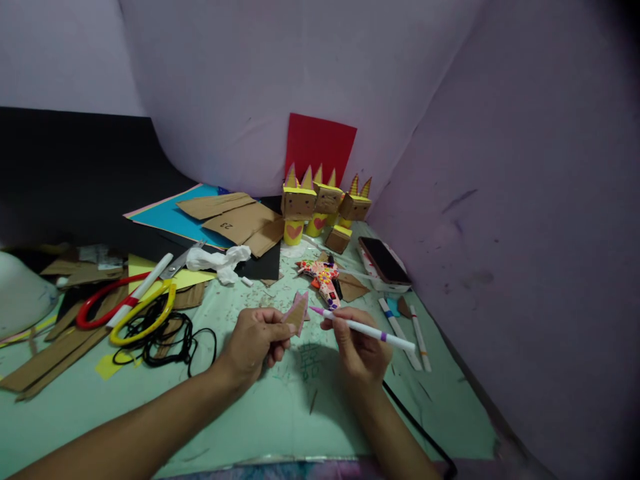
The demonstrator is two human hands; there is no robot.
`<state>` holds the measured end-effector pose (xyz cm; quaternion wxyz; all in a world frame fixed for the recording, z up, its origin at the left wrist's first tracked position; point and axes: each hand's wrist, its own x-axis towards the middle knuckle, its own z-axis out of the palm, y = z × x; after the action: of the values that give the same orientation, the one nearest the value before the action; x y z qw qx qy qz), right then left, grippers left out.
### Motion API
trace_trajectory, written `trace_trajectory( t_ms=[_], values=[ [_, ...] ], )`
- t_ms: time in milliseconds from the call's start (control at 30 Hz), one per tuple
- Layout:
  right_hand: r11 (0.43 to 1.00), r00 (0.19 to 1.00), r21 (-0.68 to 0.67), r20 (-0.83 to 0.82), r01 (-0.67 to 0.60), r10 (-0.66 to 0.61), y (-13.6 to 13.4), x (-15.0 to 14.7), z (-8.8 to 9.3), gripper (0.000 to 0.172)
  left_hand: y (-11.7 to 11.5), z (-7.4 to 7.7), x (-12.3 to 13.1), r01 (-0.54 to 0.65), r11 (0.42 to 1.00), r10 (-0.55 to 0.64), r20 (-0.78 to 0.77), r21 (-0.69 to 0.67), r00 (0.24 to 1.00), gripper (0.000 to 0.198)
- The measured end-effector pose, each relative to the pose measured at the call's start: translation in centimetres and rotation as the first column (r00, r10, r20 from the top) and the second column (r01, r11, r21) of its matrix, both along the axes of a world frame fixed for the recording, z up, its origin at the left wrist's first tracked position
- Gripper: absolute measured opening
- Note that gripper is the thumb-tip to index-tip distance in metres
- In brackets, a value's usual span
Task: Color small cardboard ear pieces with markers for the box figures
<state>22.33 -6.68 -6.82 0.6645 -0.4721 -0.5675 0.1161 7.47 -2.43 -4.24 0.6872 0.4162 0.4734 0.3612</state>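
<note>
To the left of the phone (384, 260) and nearer the person, the left hand (260, 340) pinched some pink-edged cardboard (295, 320) in a narrow grip. The right hand (363, 343) held a marker (373, 331), its purple tip just beside the cardboard. From both hands the green worktop (240, 420) ran to its near edge; just right of the phone rose the wall (525, 220). The phone lay on a white tray (395, 288), whose inside I couldn't see. On its near side lay two spare markers (400, 333). Box-headed figures (299, 203) stood beyond it to the left; tangled black cord (165, 333) lay well left.
</note>
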Motion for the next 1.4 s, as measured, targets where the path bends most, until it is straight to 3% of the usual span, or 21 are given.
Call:
trace_trajectory(
  t_ms=[533,767,1000,1400],
  values=[
    [0.99,0.992,-0.071,-0.016,-0.126,0.125,-0.7,-0.3,-0.01,0.008,-0.05,0.09,-0.05,-0.015,1.0,0.015,0.008,-0.004,1.0,0.021],
    [1.0,1.0,-0.008,0.015,-0.007,0.007,-0.35,-0.02,0.2,0.008,-0.06,0.26,0.02,0.01,1.0,-0.01,-0.008,-0.01,1.0,0.016],
    [0.998,0.999,-0.049,0.012,-0.034,0.034,-0.25,-0.14,0.03,0.006,0.05,0.01,-0.04,-0.004,1.0,0.004,0.006,-0.007,1.0,0.016],
    [0.978,0.984,-0.11,-0.023,-0.176,0.175,-0.73,-0.18,-0.01,0.006,0.0,-0.24,-0.1,-0.013,1.0,0.013,0.028,0.008,1.0,0.02]
  ],
)
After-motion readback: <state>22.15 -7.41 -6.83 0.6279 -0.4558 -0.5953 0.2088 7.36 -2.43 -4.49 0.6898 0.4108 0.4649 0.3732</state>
